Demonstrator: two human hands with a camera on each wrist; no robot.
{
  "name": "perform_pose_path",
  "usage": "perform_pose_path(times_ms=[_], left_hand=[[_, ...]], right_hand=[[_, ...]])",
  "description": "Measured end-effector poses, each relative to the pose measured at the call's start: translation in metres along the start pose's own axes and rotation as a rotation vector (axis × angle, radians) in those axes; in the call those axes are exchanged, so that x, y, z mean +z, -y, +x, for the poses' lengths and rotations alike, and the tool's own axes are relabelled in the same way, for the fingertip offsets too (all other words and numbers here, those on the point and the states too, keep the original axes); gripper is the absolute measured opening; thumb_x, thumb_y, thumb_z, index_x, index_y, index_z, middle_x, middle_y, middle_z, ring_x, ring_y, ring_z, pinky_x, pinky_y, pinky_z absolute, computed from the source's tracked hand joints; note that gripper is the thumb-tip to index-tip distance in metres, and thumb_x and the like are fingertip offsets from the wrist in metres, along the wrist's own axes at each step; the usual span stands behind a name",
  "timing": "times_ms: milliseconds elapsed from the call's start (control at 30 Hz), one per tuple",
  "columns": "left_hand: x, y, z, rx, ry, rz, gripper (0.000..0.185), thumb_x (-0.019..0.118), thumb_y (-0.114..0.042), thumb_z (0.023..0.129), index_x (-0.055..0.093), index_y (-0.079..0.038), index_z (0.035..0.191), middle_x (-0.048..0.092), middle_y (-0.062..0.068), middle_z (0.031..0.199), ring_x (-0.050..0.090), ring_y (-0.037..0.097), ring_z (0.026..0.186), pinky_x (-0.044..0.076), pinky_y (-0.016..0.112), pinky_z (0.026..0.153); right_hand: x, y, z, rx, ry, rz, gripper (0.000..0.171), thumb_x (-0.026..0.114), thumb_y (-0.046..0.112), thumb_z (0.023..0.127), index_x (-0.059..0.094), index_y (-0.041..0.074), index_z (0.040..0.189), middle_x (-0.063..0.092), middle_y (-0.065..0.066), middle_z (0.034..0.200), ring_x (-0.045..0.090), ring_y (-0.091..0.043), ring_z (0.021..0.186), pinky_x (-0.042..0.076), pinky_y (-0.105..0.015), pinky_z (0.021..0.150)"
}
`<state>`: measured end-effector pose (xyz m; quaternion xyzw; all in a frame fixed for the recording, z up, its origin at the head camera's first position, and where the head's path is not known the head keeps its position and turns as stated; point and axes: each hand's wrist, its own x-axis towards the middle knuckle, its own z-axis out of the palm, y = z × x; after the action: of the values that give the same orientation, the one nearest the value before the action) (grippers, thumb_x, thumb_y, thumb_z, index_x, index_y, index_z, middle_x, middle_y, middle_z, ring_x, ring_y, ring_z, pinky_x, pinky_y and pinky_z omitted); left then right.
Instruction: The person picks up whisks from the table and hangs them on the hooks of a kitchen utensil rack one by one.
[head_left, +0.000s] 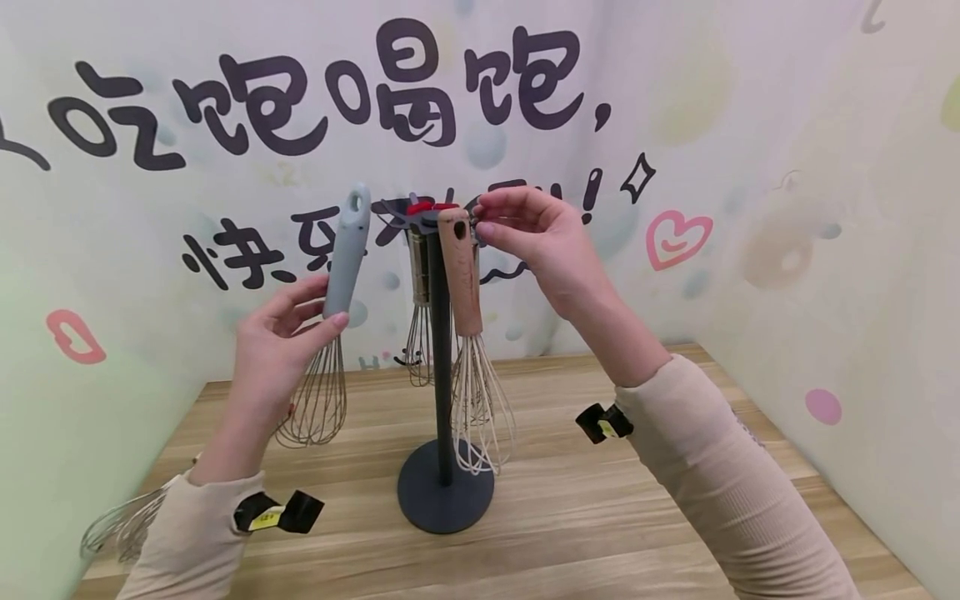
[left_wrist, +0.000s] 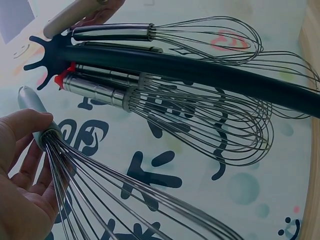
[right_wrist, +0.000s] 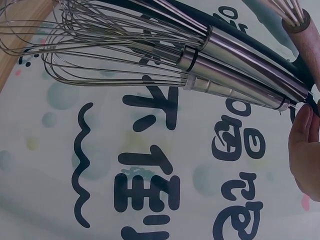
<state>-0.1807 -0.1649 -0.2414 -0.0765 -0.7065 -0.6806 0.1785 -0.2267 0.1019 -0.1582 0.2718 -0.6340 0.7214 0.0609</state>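
A dark stand (head_left: 444,467) with a round base rises from the wooden table (head_left: 600,500); whisks hang from hooks at its top. My left hand (head_left: 279,337) grips a grey-handled whisk (head_left: 347,250) upright, left of the stand, wires down; the left wrist view shows its wires (left_wrist: 100,195) by my palm (left_wrist: 22,175). My right hand (head_left: 525,229) pinches at the top of a wooden-handled whisk (head_left: 459,275) hanging on the stand. Steel-handled whisks (left_wrist: 100,90) hang behind the pole (left_wrist: 200,70), and their handles (right_wrist: 240,70) show in the right wrist view beside my fingers (right_wrist: 305,150).
Another wire whisk (head_left: 123,525) lies on the table at the lower left, partly hidden by my left sleeve. Printed walls close in the table at the back and on both sides. Bare wood lies in front of the stand's base.
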Motion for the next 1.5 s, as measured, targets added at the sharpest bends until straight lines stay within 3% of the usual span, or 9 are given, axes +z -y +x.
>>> perform_pose_path(times_ms=[433, 767, 1500], left_hand=[[0.0038, -0.0018, 0.0004, 0.007, 0.017, -0.008, 0.046, 0.073, -0.011, 0.083, 0.06, -0.014, 0.128, 0.059, -0.009, 0.12, 0.058, 0.005, 0.106, 0.052, 0.01, 0.081], [0.0065, -0.0011, 0.0055, 0.011, 0.017, 0.025, 0.044, 0.072, -0.011, 0.084, 0.061, -0.016, 0.126, 0.058, -0.013, 0.118, 0.058, 0.005, 0.106, 0.051, 0.01, 0.082], [0.0066, 0.0012, 0.0069, -0.011, 0.066, 0.086, 0.051, 0.069, -0.018, 0.088, 0.054, -0.015, 0.136, 0.054, -0.006, 0.129, 0.056, 0.003, 0.108, 0.05, 0.009, 0.085]], right_hand=[[0.0038, -0.0013, 0.0009, -0.007, -0.038, -0.016, 0.022, 0.063, -0.009, 0.084, 0.067, 0.009, 0.095, 0.066, 0.007, 0.087, 0.062, -0.008, 0.086, 0.055, -0.018, 0.08], [0.0053, -0.0009, 0.0018, -0.035, -0.052, -0.006, 0.026, 0.061, -0.01, 0.085, 0.068, 0.014, 0.087, 0.068, 0.008, 0.083, 0.062, -0.006, 0.082, 0.055, -0.017, 0.076], [0.0083, -0.0021, 0.0, -0.016, -0.069, -0.031, 0.018, 0.063, -0.006, 0.087, 0.067, 0.011, 0.091, 0.067, 0.008, 0.084, 0.061, -0.007, 0.084, 0.054, -0.017, 0.078]])
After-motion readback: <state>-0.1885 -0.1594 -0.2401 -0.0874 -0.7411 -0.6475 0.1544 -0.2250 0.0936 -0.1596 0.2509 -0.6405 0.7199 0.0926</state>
